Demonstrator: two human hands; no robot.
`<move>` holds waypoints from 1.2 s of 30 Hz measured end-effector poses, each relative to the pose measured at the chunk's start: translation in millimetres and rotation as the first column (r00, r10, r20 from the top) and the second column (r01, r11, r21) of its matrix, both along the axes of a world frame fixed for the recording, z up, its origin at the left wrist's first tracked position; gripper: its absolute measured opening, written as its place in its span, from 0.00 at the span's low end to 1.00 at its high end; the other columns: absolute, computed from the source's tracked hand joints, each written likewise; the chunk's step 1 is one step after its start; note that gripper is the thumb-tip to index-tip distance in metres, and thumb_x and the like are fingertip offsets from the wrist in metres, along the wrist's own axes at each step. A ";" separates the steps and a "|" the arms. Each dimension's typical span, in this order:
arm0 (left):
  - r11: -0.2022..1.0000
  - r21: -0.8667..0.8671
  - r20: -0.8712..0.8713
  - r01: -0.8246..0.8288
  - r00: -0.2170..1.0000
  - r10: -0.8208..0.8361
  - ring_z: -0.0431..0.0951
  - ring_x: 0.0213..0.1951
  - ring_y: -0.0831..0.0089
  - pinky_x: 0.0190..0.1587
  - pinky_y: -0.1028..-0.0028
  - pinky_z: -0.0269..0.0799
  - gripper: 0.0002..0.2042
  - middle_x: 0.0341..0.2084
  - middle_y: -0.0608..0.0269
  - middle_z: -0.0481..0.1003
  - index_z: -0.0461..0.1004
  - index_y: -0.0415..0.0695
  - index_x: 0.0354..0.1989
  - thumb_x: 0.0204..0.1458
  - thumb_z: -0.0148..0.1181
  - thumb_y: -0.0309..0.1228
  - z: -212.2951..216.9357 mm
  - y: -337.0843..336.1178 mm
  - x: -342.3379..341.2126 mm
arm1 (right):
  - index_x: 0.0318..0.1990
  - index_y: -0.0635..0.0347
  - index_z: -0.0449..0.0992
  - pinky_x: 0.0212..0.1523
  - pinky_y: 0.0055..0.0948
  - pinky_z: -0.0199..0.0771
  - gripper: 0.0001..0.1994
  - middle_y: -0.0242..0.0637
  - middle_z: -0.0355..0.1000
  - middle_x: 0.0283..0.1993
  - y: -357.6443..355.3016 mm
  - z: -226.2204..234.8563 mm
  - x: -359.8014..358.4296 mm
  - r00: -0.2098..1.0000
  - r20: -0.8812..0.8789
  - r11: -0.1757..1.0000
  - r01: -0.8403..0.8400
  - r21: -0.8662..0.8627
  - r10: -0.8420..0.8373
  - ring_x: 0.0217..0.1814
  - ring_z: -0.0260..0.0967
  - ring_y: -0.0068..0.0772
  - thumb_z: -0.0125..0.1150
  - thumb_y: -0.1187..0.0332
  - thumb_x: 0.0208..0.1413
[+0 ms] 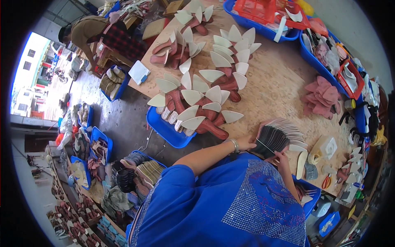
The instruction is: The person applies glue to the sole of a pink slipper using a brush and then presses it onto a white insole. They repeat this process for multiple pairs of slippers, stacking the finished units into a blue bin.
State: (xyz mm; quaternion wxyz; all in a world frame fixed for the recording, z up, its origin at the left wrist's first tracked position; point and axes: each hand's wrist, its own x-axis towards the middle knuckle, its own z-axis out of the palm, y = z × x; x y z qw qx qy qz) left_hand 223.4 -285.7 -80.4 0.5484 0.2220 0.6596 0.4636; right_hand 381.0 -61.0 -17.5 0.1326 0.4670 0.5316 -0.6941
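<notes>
A fanned stack of dark shoe pieces with pale edges (272, 140) stands at the near edge of the wooden table. My left hand (246, 143), with a bangle on its wrist, grips the stack's left side. At its near right corner, the fingers of my right hand (282, 159) are closed on the stack. A thin white strand (263, 145) crosses the dark pieces between my hands; I cannot tell whether it is a string or a band. Just right of my right hand lies a cream sole-shaped piece (301, 164). Parts of the fingers are hidden.
Reddish-brown shoe forms with pale leaf-shaped pieces (214, 94) cover the table's left side. Pink pieces (323, 96) are heaped at right, near a clear plastic container (328, 146) and orange-handled pliers (327, 181). Blue bins (175, 133) line the edges. Another person (88, 35) bends over at far left.
</notes>
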 end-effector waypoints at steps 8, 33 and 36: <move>0.988 -0.151 -0.123 -0.011 0.992 -0.008 0.74 0.26 0.66 0.29 0.67 0.69 0.28 0.27 0.52 0.74 0.62 0.32 0.52 0.54 0.55 0.46 28.5 19.6 -7.2 | 0.41 0.59 0.66 0.41 0.39 0.71 0.10 0.35 0.72 0.36 -13.5 9.1 -4.9 0.990 -0.093 0.992 0.103 -0.077 -0.110 0.39 0.72 0.36 0.55 0.69 0.52; 0.955 -0.277 -0.179 0.104 0.971 -0.158 0.74 0.45 0.48 0.48 0.59 0.67 0.25 0.40 0.38 0.74 0.73 0.30 0.40 0.59 0.44 0.46 -34.8 103.1 39.4 | 0.50 0.65 0.67 0.39 0.28 0.68 0.21 0.35 0.69 0.34 82.6 -5.3 27.7 0.989 -0.127 0.988 0.093 0.122 -0.077 0.32 0.68 0.27 0.61 0.74 0.46; 0.761 -0.468 -0.309 0.450 0.723 -0.618 0.74 0.44 0.50 0.46 0.59 0.68 0.22 0.37 0.40 0.75 0.73 0.33 0.42 0.58 0.46 0.44 61.1 134.6 31.1 | 0.55 0.65 0.65 0.34 0.27 0.71 0.24 0.37 0.70 0.33 94.4 -30.2 45.3 0.974 -0.224 0.936 0.106 0.336 -0.030 0.32 0.70 0.26 0.62 0.73 0.48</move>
